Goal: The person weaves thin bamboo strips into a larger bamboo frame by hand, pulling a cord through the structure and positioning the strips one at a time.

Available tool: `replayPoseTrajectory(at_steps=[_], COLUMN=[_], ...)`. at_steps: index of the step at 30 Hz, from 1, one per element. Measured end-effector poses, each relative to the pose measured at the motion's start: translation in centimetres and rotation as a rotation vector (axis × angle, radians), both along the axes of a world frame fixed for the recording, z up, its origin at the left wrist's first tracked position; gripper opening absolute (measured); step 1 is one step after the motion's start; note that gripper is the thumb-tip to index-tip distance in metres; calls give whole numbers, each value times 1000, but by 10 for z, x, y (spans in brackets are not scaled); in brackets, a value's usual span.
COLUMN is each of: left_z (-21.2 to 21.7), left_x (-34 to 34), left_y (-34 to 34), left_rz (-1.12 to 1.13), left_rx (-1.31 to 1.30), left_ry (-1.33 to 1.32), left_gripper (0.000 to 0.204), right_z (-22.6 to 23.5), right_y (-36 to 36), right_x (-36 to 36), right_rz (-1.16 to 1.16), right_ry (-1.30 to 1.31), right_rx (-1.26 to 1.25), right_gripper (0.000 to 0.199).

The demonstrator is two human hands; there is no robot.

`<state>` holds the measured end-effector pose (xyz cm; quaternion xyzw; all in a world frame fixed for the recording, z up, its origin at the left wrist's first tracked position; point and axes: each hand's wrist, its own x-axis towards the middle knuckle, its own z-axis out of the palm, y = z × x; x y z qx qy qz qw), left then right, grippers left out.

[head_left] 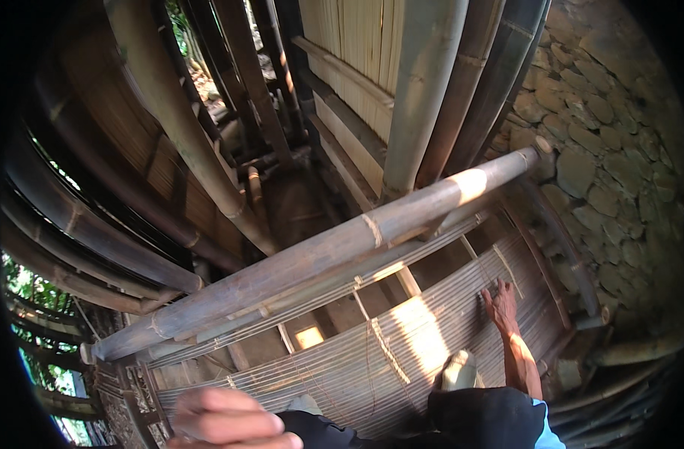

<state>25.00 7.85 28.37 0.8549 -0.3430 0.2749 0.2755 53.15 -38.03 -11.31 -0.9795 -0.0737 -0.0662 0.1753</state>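
My right hand (501,308) reaches onto a slatted bamboo floor (342,374), its fingers stretched out and slightly apart. Close to its fingertips lies a thin pale strip (508,271) across the slats. At the lower edge, my left hand (226,420) is near the camera and slightly blurred. Its fingers are curled and pressed together; what they hold, if anything, is hidden. Another pale lashing strip (389,352) crosses the slats between my hands. Beyond the slats, crosspieces show through a gap. My foot (459,372) rests on the slats near my right forearm.
A thick bamboo pole (304,263) runs slantwise across the middle, beyond the slats. Upright bamboo posts (424,97) and a pale panel (349,45) stand behind it. More poles (95,224) fill the left. Flat stones (589,157) pave the ground at right, beside stacked bamboo (634,352).
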Motion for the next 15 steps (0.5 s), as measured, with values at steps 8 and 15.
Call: replayPoseTrajectory(at_steps=[8, 15], left_z=[-9, -119], left_x=[92, 229], left_y=[-112, -169], left_rz=[122, 76], left_rx=[-54, 268], left_ry=[-126, 330], left_gripper=[32, 25], right_z=[-10, -13], right_y=[-27, -45], right_x=[21, 37], right_rz=[43, 145], right_ry=[4, -74], right_rx=[134, -77], right_gripper=[15, 24])
